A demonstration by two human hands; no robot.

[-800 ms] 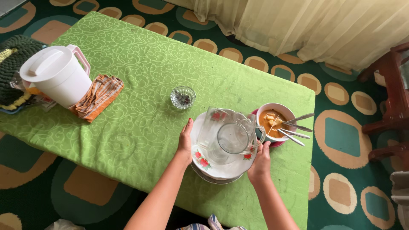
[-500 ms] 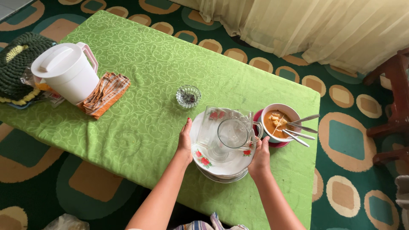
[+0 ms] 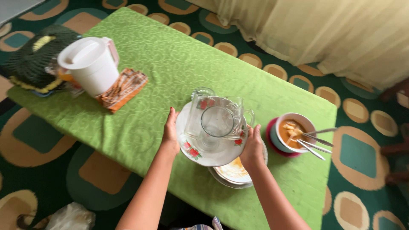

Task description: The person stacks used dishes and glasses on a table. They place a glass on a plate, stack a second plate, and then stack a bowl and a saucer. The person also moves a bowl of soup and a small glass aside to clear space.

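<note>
1. We see our left hand [image 3: 171,133] gripping the left rim of a white plate [image 3: 200,154] with red flowers on it.
2. Our right hand [image 3: 253,147] grips the right rim of the same plate, thumb on top.
3. The plate sits near the front edge of the table [image 3: 179,59], toward the right end, and we cannot tell if it is lifted off the things under it.
4. Two clear glass mugs [image 3: 215,123] stand on the plate (one sits close in front of the other).
5. More plates [image 3: 235,173] peek out from under the flowered plate, on the side closest to us, and the top one looks dirty.
6. A bowl [image 3: 295,131] of orange soup sits by the right end of the table, just beside our right hand.
7. Shiny spoons [image 3: 317,142] rest in the bowl, and their handles point to the right.
8. A white jug [image 3: 89,64] with a lid stands near the left end of the table.
9. An orange striped cloth [image 3: 122,88] lies right beside the jug.
10. A dark green knitted thing [image 3: 32,57] lies at the left corner, behind the jug.
</note>
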